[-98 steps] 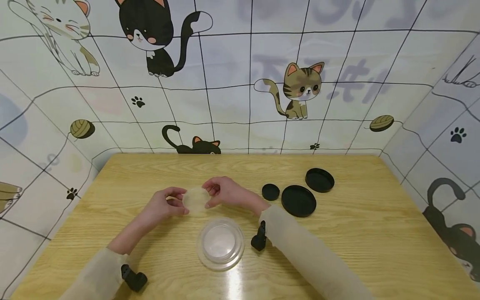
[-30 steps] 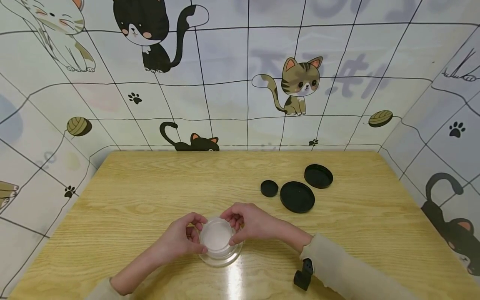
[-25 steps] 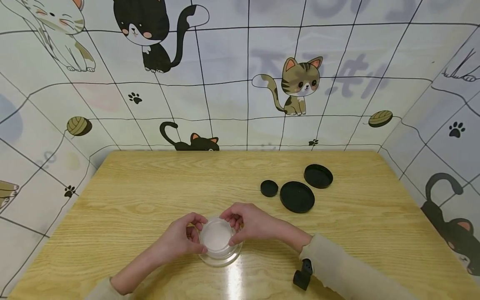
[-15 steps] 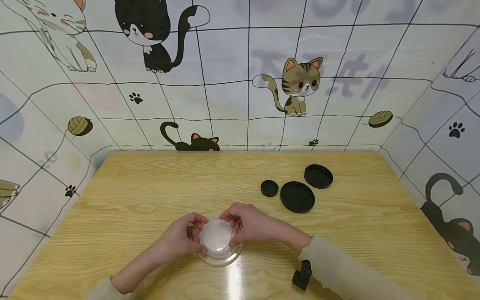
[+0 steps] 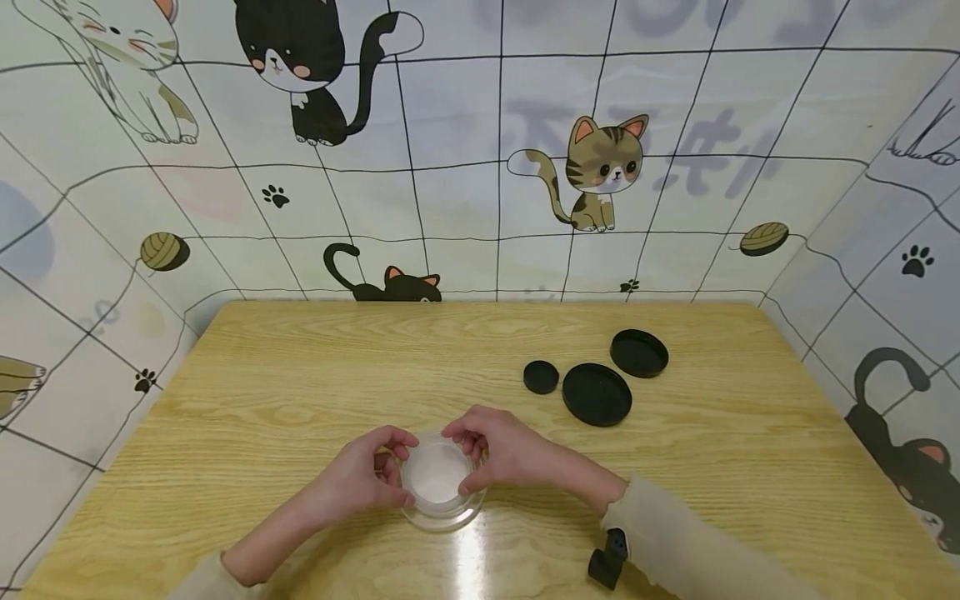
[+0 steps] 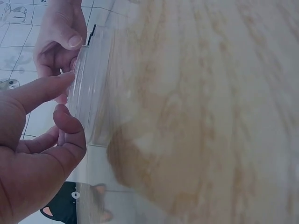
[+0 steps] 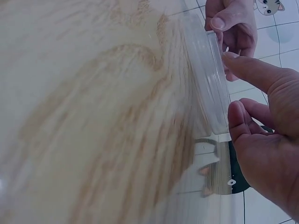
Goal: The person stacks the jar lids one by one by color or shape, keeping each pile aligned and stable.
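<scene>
A small clear round dish (image 5: 437,472) lies on top of a stack of clear round dishes, whose widest rim (image 5: 444,525) shows underneath at the table's near middle. My left hand (image 5: 367,475) holds the top dish at its left edge, thumb in front and fingers behind. On the opposite edge my right hand (image 5: 506,454) pinches it the same way. Seen side-on in the left wrist view, the stacked clear walls (image 6: 91,93) stand close by the fingertips. The right wrist view has the clear walls (image 7: 208,84) beside the right thumb and fingers.
To the right lie three shallow black round dishes or lids: a small one (image 5: 541,377), a large one (image 5: 597,395) and another (image 5: 639,353) farther back. They rest on a wooden table (image 5: 300,358). A cat-print cloth (image 5: 465,208) hangs behind and at the sides.
Both hands have come nearer and right from the table's left middle, bringing the pale round dish onto the clear stack. Over the last second they have hardly moved.
</scene>
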Demonstrator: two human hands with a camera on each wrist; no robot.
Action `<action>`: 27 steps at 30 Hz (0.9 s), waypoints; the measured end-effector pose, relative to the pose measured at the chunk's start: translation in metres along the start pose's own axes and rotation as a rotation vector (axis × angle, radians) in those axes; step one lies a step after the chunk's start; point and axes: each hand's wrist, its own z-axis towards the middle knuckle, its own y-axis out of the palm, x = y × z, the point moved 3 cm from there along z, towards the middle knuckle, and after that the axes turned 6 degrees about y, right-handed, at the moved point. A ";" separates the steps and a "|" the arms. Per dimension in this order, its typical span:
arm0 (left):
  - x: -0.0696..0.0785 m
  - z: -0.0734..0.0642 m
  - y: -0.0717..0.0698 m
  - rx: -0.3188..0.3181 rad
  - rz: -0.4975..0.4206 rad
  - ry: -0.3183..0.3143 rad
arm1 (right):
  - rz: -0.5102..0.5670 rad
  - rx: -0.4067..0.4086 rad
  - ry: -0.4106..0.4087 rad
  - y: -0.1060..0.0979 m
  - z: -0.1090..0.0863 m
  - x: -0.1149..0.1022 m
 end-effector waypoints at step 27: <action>0.044 0.038 0.019 0.020 0.024 0.110 | 0.122 0.307 -0.036 -0.079 -0.074 0.026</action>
